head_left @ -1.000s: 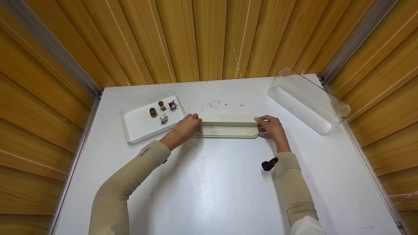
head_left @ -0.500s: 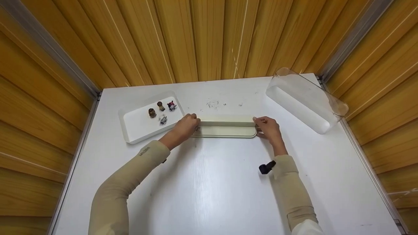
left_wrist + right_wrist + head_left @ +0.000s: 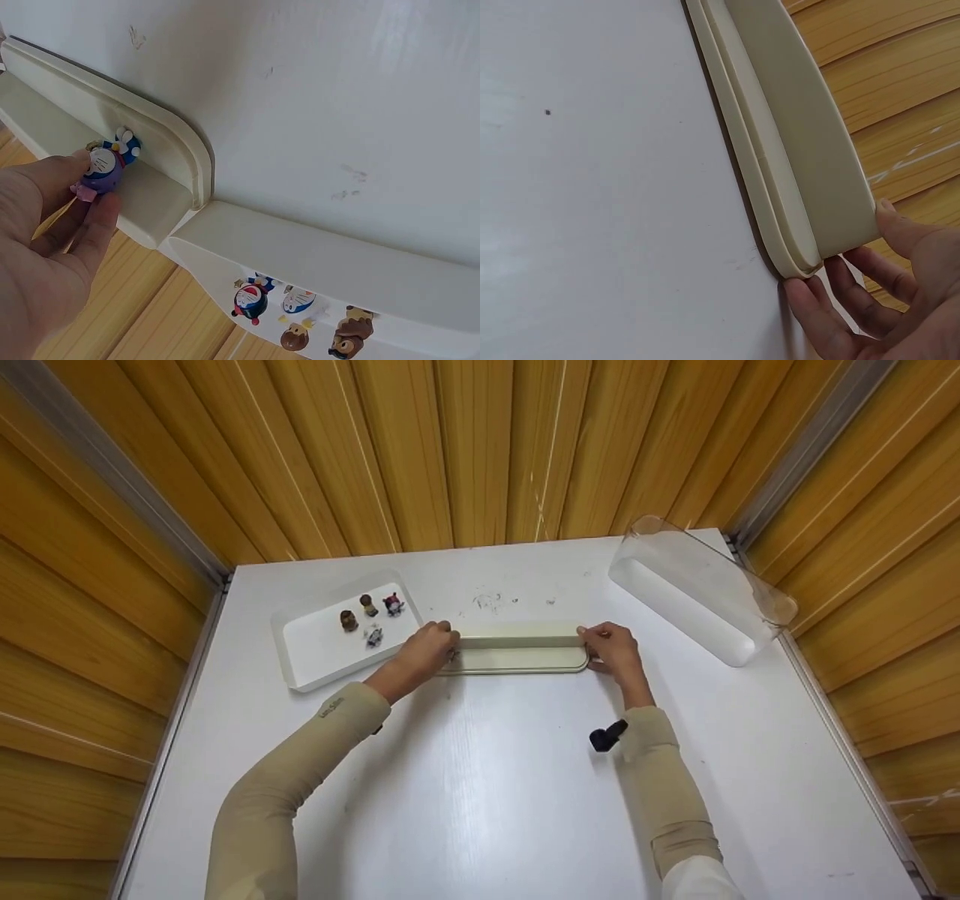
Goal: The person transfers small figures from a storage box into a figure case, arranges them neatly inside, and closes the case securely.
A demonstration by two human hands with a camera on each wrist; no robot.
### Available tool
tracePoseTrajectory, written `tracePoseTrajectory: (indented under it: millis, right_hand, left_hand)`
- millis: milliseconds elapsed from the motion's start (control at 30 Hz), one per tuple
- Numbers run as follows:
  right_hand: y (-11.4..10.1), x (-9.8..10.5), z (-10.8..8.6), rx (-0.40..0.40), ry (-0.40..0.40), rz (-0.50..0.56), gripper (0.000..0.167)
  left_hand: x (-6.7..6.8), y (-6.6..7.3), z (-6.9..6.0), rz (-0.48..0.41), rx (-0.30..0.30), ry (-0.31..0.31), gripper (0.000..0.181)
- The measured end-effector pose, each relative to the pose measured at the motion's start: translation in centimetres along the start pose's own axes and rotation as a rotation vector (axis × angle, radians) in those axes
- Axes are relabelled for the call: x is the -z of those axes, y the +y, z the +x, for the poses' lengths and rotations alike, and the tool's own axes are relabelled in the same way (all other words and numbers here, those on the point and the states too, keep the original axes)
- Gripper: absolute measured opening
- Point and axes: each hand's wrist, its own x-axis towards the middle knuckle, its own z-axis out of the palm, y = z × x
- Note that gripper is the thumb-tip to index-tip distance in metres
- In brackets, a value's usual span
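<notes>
A long cream display base, with a raised step along its far side, lies at the middle of the white table. My left hand pinches a small blue-and-purple figurine with a white face over the base's left end. In the left wrist view, the figurine's blue-and-white feet are against the base, thumb and fingers around its head. My right hand grips the base's right end, thumb at the raised step's back edge and fingertips at the rounded front corner, as the right wrist view shows.
A shallow white tray with several small figurines stands left of the base. At the back right lies a clear long cover with a white panel. Wood-patterned walls border the table.
My right hand and the base's right end have shifted slightly left and toward the back. The left hand stays at the left end with the figurine.
</notes>
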Motion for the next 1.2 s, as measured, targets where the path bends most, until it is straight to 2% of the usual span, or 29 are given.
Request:
tracePoseTrajectory:
  millis: [233,467,600,867,1000,1100,1200]
  right_hand:
    - [-0.2,0.2,0.2,-0.047,-0.024,0.071,0.038]
    - [-0.2,0.2,0.3,-0.048,-0.029,0.058,0.036]
    - [-0.2,0.4,0.5,-0.054,-0.035,0.06,0.036]
    - [0.0,0.7,0.6,-0.073,-0.039,0.041,0.031]
    - [-0.1,0.6,0.7,-0.064,-0.043,0.048,0.031]
    - [-0.2,0.4,0.7,-0.049,-0.049,0.037,0.034]
    - [-0.1,0.2,0.6,-0.042,-0.045,0.018,0.038]
  left_hand:
    - [0.3,-0.5,-0.3,-0.05,-0.006,0.01,0.008]
    - [1.4,-1.5,-1.5,-0.09,0.019,0.047,0.016]
    - [2.4,-2.4,-2.2,-0.11,0.066,0.053,0.024]
    - [4.1,-5.0,-3.7,-0.126,0.221,0.025,0.033]
    - [5.1,-6.6,-4.4,-0.143,0.29,0.052,0.035]
    - [5.4,-7.6,-4.9,-0.149,0.324,0.071,0.036]
    - [5.3,-8.3,-5.6,-0.162,0.355,0.058,0.036]
